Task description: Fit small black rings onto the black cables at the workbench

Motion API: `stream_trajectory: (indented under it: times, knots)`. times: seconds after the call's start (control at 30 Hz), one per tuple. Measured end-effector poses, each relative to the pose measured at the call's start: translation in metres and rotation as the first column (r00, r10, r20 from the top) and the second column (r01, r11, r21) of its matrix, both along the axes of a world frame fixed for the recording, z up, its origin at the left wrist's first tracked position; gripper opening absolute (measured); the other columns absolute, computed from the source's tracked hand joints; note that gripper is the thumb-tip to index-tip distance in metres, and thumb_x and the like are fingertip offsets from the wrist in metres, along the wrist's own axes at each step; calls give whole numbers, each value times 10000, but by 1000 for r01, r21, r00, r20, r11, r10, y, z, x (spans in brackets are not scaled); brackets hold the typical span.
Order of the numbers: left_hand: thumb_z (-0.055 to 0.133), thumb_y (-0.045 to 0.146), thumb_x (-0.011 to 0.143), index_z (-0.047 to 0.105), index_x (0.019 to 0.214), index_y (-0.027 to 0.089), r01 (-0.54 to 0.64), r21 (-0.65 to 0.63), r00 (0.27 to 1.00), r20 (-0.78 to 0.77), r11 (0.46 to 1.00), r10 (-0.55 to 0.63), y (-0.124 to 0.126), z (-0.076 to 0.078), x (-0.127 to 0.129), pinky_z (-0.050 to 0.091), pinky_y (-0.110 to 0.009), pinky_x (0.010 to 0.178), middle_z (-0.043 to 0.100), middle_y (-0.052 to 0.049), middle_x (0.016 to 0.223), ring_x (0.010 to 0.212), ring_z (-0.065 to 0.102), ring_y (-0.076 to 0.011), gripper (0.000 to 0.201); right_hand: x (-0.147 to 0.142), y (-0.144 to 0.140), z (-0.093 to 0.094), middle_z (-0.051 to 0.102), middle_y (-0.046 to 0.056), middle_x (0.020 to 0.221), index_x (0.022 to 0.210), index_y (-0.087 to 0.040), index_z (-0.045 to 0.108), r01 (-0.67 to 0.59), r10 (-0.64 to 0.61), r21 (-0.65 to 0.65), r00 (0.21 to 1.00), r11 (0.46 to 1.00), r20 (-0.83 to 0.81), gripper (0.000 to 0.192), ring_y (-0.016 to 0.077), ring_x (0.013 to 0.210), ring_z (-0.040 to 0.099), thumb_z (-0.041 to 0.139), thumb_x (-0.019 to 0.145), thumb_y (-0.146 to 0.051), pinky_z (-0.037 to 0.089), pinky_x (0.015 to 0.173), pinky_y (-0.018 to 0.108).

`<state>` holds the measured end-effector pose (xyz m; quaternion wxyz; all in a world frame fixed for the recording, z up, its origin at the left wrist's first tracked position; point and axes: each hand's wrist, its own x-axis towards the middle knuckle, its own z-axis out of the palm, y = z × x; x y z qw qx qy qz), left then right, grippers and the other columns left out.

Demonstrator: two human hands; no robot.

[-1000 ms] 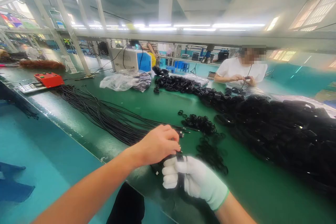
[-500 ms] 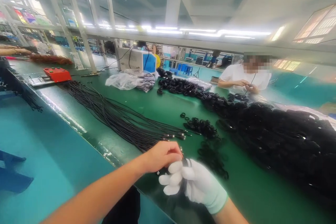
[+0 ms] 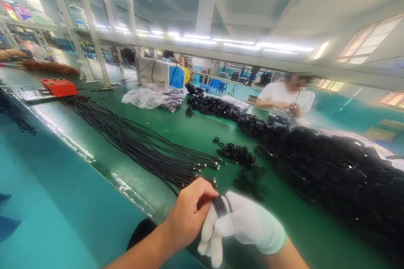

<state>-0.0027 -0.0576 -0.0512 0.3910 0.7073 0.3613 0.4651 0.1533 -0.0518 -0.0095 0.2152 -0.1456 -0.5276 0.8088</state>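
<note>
My bare left hand (image 3: pixel 194 208) is closed, thumb and fingers pinching at a row of thin black bands (image 3: pixel 220 207). The bands lie side by side around the fingers of my right hand (image 3: pixel 249 222), which wears a white glove. That hand is curled, its thumb bent in against the fingers. The left fingertips partly hide the bands' near end. Just beyond both hands, a long bundle of black cables (image 3: pixel 135 147) lies on the green table, with metal plug ends towards me. Small black bands (image 3: pixel 238 154) lie in a loose heap to the right of the plugs.
A large pile of coiled black cables (image 3: pixel 331 164) covers the table's right side. Further back are a clear plastic bag (image 3: pixel 145 97), a white and blue machine (image 3: pixel 162 73) and a red box (image 3: pixel 59 87). A co-worker (image 3: pixel 285 98) sits across the table. Metal posts stand at left.
My view has shifted slightly. Both hands have drawn a little lower and closer, and the right glove has turned so the row of bands on its fingers shows more plainly.
</note>
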Motion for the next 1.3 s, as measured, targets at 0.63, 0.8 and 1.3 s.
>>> stream_trajectory:
  times: [0.63, 0.8, 1.3]
  knots:
    - [392, 52, 860, 608, 1052, 188, 237, 241, 965, -169, 941, -200, -1, 23, 2, 490, -219, 753, 611, -54, 935, 848, 583, -121, 319, 14, -9, 1, 657, 65, 627, 790, -82, 690, -54, 54, -4, 986, 999, 159, 322, 184, 631, 607, 673, 697, -390, 482, 677, 315]
    - [428, 48, 835, 630, 987, 148, 209, 377, 976, -130, 902, -172, 7, 28, 5, 491, -216, 747, 634, -72, 895, 819, 594, -125, 272, 10, -20, 17, 673, 84, 671, 818, -81, 700, 113, -149, 173, 965, 979, 216, 397, 198, 700, 613, 567, 790, -455, 474, 755, 350]
    - [418, 33, 833, 641, 960, 183, 202, 222, 966, -203, 954, -157, 14, 48, 2, 466, -218, 743, 614, -32, 904, 815, 575, -120, 297, 27, -16, 22, 588, 89, 1111, 1251, -203, 505, 380, -533, 451, 798, 807, 282, 646, 307, 1037, 545, 756, 659, -249, 460, 874, 443]
